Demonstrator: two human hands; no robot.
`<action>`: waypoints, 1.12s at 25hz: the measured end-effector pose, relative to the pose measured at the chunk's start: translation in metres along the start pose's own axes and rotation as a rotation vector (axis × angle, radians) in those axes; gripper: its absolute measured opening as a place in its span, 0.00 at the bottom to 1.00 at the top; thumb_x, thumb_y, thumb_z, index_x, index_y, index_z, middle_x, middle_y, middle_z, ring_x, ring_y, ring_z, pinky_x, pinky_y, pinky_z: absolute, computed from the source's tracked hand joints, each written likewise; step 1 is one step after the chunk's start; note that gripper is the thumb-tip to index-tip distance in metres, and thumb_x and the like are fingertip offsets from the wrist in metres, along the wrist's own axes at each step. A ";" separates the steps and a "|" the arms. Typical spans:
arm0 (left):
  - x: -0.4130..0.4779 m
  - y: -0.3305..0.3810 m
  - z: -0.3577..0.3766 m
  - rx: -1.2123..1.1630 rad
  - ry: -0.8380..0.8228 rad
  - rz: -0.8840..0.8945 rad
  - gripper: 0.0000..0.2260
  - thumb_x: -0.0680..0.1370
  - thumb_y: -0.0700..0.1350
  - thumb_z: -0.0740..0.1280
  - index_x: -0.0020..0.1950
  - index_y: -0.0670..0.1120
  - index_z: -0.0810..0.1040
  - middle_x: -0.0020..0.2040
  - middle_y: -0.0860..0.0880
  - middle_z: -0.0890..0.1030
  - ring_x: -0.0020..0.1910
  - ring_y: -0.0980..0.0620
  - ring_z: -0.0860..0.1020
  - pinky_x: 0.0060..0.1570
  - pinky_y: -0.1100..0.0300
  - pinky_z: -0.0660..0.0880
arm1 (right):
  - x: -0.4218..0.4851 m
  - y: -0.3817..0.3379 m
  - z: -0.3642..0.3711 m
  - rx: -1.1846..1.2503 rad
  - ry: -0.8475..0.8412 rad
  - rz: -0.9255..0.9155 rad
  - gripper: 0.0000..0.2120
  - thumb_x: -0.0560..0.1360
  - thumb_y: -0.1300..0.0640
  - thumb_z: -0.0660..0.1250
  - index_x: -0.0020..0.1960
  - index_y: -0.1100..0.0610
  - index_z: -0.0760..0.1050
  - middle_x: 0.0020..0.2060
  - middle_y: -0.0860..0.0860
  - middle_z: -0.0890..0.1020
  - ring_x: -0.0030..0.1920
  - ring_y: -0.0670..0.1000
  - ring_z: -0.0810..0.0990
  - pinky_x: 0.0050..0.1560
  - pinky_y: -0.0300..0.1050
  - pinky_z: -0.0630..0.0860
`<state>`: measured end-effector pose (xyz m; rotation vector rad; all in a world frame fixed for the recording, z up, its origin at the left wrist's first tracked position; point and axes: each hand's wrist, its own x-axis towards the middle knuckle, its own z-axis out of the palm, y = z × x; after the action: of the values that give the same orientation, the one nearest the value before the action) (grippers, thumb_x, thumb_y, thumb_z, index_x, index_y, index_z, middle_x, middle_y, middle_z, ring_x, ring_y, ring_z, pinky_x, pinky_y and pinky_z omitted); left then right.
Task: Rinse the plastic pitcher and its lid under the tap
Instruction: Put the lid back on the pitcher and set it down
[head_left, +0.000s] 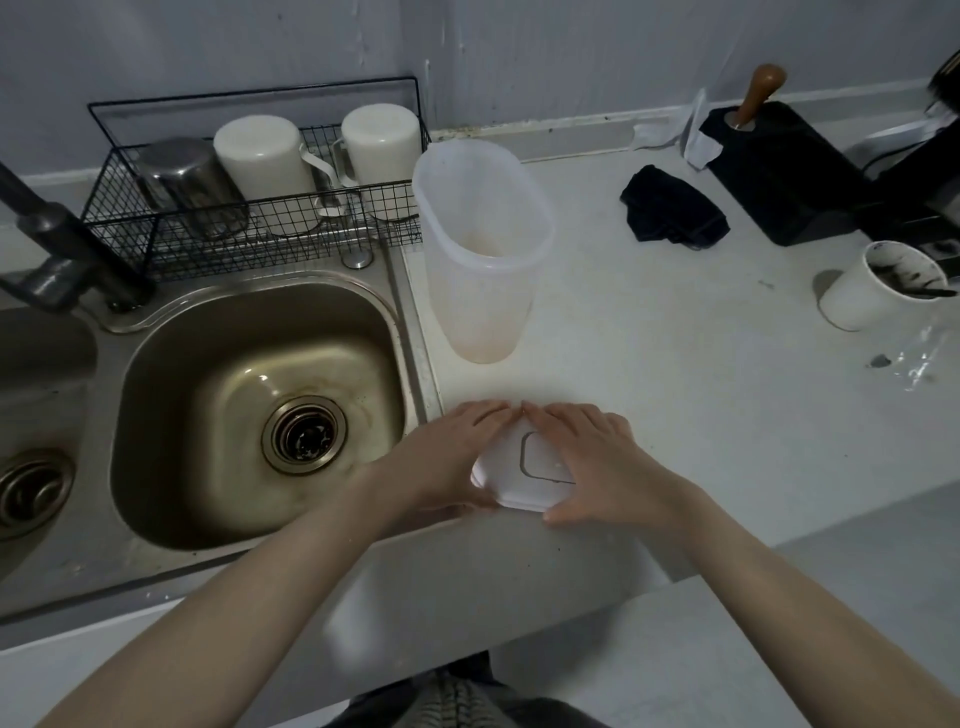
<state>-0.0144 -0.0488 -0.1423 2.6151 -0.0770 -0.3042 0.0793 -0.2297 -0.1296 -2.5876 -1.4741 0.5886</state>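
Note:
A translucent plastic pitcher (480, 249) stands upright and uncovered on the white counter, just right of the sink. Its white lid (535, 470) lies flat near the counter's front edge. My left hand (447, 457) holds the lid's left side and my right hand (597, 457) holds its right side, fingertips meeting at the lid's far edge. Both thumbs curl under the near edge. The dark tap (62, 244) stands at the far left, with no water running.
The steel sink basin (208, 364) with its drain lies left of the lid; a second basin (31, 467) is further left. A wire rack (249, 187) of upturned cups sits behind. A black cloth (672, 210), a dirty paper cup (878, 288) and dark appliances (789, 171) occupy the right.

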 end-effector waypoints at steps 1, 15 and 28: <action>-0.001 0.000 -0.003 -0.029 0.008 0.004 0.44 0.66 0.55 0.73 0.75 0.49 0.52 0.75 0.53 0.57 0.73 0.55 0.56 0.68 0.64 0.57 | 0.000 -0.003 -0.001 -0.001 0.016 -0.006 0.50 0.61 0.42 0.70 0.74 0.49 0.44 0.67 0.50 0.61 0.66 0.53 0.57 0.65 0.50 0.56; -0.077 -0.024 -0.093 -1.038 0.667 -0.424 0.19 0.74 0.38 0.68 0.64 0.47 0.70 0.54 0.51 0.79 0.43 0.62 0.80 0.41 0.68 0.78 | 0.078 -0.123 -0.041 0.456 0.394 0.074 0.54 0.61 0.40 0.74 0.74 0.50 0.44 0.66 0.54 0.59 0.64 0.53 0.56 0.62 0.49 0.62; -0.076 -0.029 -0.216 -0.701 1.123 -0.294 0.19 0.74 0.40 0.68 0.64 0.46 0.72 0.49 0.55 0.75 0.42 0.64 0.74 0.40 0.72 0.74 | 0.118 -0.153 -0.144 0.890 0.702 -0.107 0.24 0.73 0.62 0.67 0.67 0.52 0.67 0.51 0.50 0.75 0.47 0.47 0.74 0.50 0.42 0.74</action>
<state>-0.0385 0.0875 0.0419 1.7581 0.6636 0.8894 0.0651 -0.0356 0.0125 -1.7207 -0.8254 0.1922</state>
